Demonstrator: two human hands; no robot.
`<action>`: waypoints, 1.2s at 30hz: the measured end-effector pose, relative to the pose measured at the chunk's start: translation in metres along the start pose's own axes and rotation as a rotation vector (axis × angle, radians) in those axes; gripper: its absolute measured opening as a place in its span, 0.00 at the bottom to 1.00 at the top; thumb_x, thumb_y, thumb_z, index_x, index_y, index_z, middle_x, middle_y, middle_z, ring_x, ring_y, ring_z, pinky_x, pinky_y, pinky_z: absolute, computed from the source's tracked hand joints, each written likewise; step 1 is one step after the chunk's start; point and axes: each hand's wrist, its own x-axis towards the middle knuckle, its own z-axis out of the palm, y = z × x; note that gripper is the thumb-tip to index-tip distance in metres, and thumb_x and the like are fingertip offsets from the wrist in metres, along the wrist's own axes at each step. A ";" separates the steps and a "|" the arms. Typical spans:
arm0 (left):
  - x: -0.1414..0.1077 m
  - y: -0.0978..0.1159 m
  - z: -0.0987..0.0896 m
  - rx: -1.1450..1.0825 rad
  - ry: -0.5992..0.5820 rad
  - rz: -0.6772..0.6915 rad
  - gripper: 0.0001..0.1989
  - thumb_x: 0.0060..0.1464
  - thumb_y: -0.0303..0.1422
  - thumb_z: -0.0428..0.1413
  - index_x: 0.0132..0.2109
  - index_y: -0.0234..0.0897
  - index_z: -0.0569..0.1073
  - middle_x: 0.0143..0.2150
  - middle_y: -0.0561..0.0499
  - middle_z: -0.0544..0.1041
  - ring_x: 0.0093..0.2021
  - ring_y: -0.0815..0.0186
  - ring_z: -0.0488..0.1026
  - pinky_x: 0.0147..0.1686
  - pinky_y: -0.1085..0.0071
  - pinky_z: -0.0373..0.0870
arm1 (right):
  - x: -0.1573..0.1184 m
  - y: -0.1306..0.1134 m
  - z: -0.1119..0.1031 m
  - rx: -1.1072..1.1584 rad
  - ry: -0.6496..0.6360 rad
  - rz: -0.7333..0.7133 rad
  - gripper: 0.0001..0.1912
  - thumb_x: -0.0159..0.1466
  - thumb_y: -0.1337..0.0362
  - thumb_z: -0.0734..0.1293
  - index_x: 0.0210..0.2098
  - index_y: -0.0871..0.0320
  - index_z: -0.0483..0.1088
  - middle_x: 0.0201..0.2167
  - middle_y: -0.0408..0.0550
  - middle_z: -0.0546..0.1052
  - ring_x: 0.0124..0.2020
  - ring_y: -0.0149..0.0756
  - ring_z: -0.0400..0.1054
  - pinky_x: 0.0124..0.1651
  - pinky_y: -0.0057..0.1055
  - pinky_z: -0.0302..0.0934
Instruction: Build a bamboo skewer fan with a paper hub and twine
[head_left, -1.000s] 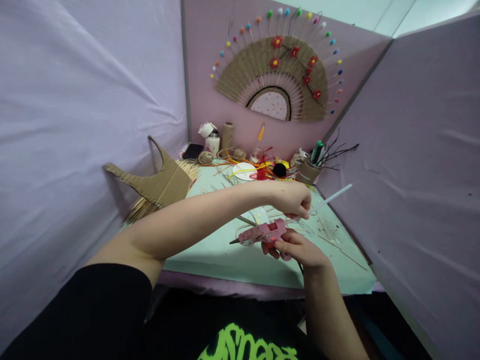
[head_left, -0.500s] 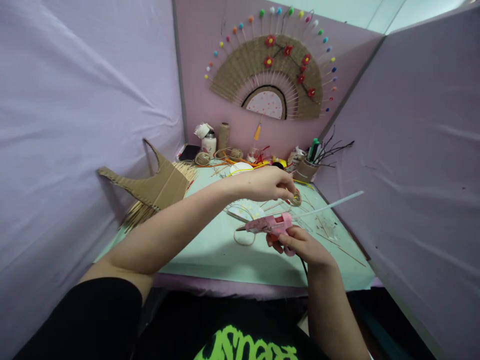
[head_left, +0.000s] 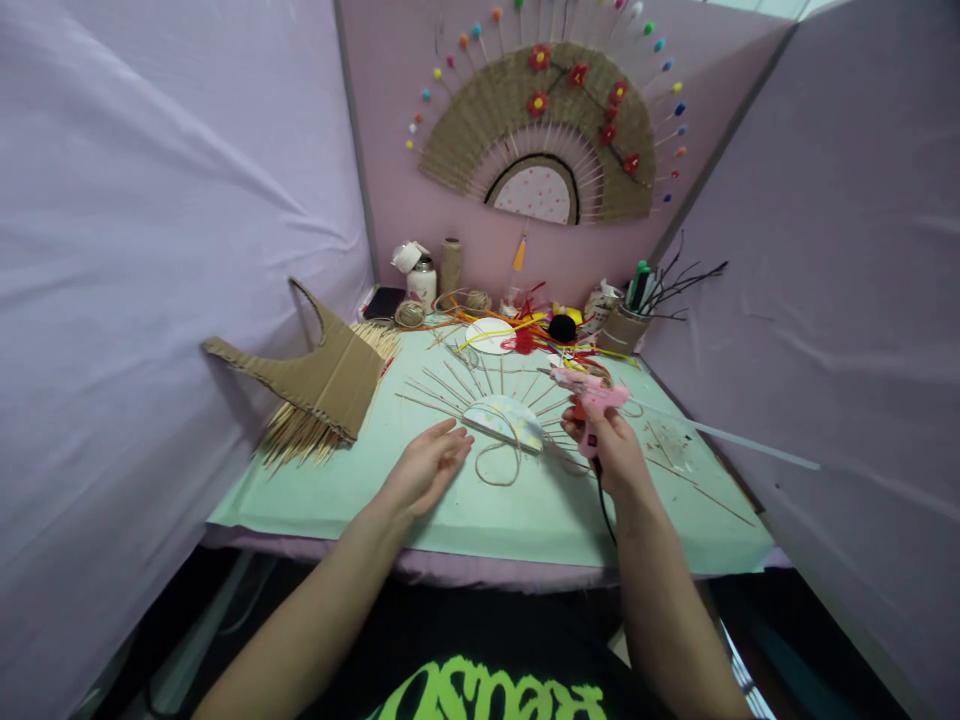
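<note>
My right hand (head_left: 606, 440) grips a pink glue gun (head_left: 589, 390) above the table, its nozzle pointing left. A long clear glue stick (head_left: 750, 450) sticks out of its back, and a black cord hangs below. My left hand (head_left: 429, 465) is open, palm turned inward, fingers near the left end of a half-round piece (head_left: 506, 418) with a pale floral face. Thin sticks (head_left: 435, 388) fan out from this piece across the tabletop. A loop of twine (head_left: 499, 470) lies over its lower edge toward me.
A cut cardboard arc (head_left: 322, 375) rests on a bundle of thin sticks (head_left: 300, 435) at left. Behind are a twine ball (head_left: 409, 314), a white disc (head_left: 489, 335), pipe cleaners, and a holder (head_left: 622, 328) with pens and twigs. A large decorated fan (head_left: 540, 130) hangs on the back wall.
My left hand has drawn back from the far right side to the half-round piece's left end. The glue gun has moved up and slightly right, and the fanned sticks now show.
</note>
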 end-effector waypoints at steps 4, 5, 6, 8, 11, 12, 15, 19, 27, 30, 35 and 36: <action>0.012 -0.004 0.006 -0.158 0.070 -0.103 0.11 0.52 0.16 0.53 0.41 0.30 0.68 0.38 0.40 0.77 0.41 0.64 0.79 0.43 0.73 0.76 | 0.017 0.010 0.026 -0.046 -0.026 0.040 0.29 0.49 0.40 0.73 0.38 0.57 0.72 0.31 0.45 0.78 0.29 0.32 0.71 0.30 0.27 0.64; 0.016 -0.003 0.008 -0.176 0.059 -0.133 0.09 0.53 0.16 0.52 0.39 0.31 0.68 0.37 0.41 0.76 0.40 0.64 0.79 0.41 0.73 0.77 | 0.020 0.011 0.029 -0.064 -0.034 0.046 0.29 0.49 0.40 0.73 0.38 0.57 0.72 0.31 0.45 0.78 0.29 0.32 0.71 0.29 0.27 0.63; 0.019 -0.002 0.009 -0.187 0.042 -0.162 0.08 0.54 0.17 0.50 0.38 0.31 0.68 0.36 0.41 0.76 0.39 0.65 0.79 0.39 0.74 0.77 | 0.022 0.013 0.031 -0.078 -0.041 0.052 0.29 0.49 0.39 0.73 0.37 0.57 0.72 0.31 0.45 0.78 0.29 0.32 0.71 0.28 0.26 0.62; 0.024 0.000 0.012 -0.194 0.013 -0.210 0.07 0.55 0.18 0.49 0.36 0.31 0.68 0.36 0.41 0.76 0.37 0.66 0.78 0.37 0.75 0.77 | 0.025 0.015 0.033 -0.081 -0.049 0.067 0.30 0.48 0.39 0.73 0.37 0.57 0.72 0.31 0.45 0.78 0.28 0.31 0.70 0.27 0.26 0.61; 0.029 0.000 0.018 -0.141 0.002 -0.238 0.07 0.56 0.18 0.48 0.34 0.31 0.69 0.34 0.44 0.75 0.31 0.70 0.77 0.32 0.77 0.75 | 0.025 0.018 0.030 -0.059 -0.065 0.096 0.30 0.47 0.39 0.74 0.36 0.57 0.72 0.31 0.45 0.78 0.26 0.29 0.68 0.25 0.25 0.59; 0.031 0.000 0.021 -0.115 -0.002 -0.240 0.08 0.57 0.19 0.48 0.33 0.31 0.68 0.32 0.46 0.75 0.29 0.72 0.75 0.30 0.78 0.74 | 0.024 0.019 0.029 -0.055 -0.070 0.100 0.30 0.47 0.39 0.74 0.35 0.57 0.72 0.31 0.45 0.78 0.26 0.29 0.68 0.25 0.25 0.59; 0.038 -0.002 0.030 -0.049 -0.009 -0.251 0.07 0.57 0.22 0.52 0.31 0.33 0.69 0.26 0.52 0.72 0.22 0.74 0.71 0.22 0.80 0.68 | 0.020 0.018 0.025 -0.027 -0.080 0.094 0.28 0.49 0.40 0.74 0.36 0.57 0.73 0.30 0.44 0.78 0.26 0.30 0.68 0.26 0.26 0.60; 0.045 -0.010 0.038 0.079 -0.055 -0.261 0.05 0.55 0.29 0.60 0.32 0.33 0.72 0.23 0.52 0.72 0.19 0.72 0.68 0.15 0.79 0.59 | 0.012 0.013 0.020 0.051 -0.086 0.083 0.27 0.49 0.43 0.75 0.38 0.57 0.73 0.29 0.42 0.78 0.26 0.29 0.69 0.29 0.27 0.62; 0.034 0.003 0.040 0.235 -0.333 0.137 0.16 0.42 0.36 0.69 0.38 0.33 0.76 0.37 0.47 0.80 0.35 0.66 0.76 0.32 0.71 0.76 | -0.025 -0.018 0.012 -0.006 0.013 -0.175 0.22 0.59 0.46 0.70 0.41 0.58 0.73 0.33 0.47 0.78 0.28 0.30 0.68 0.31 0.28 0.61; 0.031 0.025 0.049 0.192 -0.392 0.374 0.21 0.37 0.37 0.71 0.39 0.33 0.76 0.38 0.49 0.80 0.39 0.63 0.76 0.40 0.64 0.77 | -0.048 -0.041 0.012 -0.004 0.072 -0.380 0.16 0.63 0.51 0.67 0.42 0.56 0.73 0.33 0.47 0.76 0.28 0.30 0.67 0.28 0.28 0.59; 0.036 0.034 0.061 0.151 -0.376 0.591 0.23 0.37 0.38 0.70 0.40 0.34 0.76 0.39 0.50 0.80 0.40 0.63 0.76 0.42 0.63 0.77 | -0.080 -0.047 0.020 -0.119 -0.041 -0.441 0.13 0.66 0.54 0.65 0.41 0.56 0.73 0.34 0.49 0.76 0.26 0.32 0.65 0.22 0.27 0.54; 0.038 0.030 0.061 0.155 -0.341 0.622 0.22 0.38 0.39 0.70 0.40 0.34 0.76 0.37 0.50 0.80 0.38 0.64 0.76 0.41 0.64 0.77 | -0.083 -0.042 0.023 -0.155 -0.077 -0.423 0.13 0.65 0.54 0.65 0.42 0.56 0.73 0.35 0.50 0.76 0.27 0.33 0.66 0.21 0.27 0.54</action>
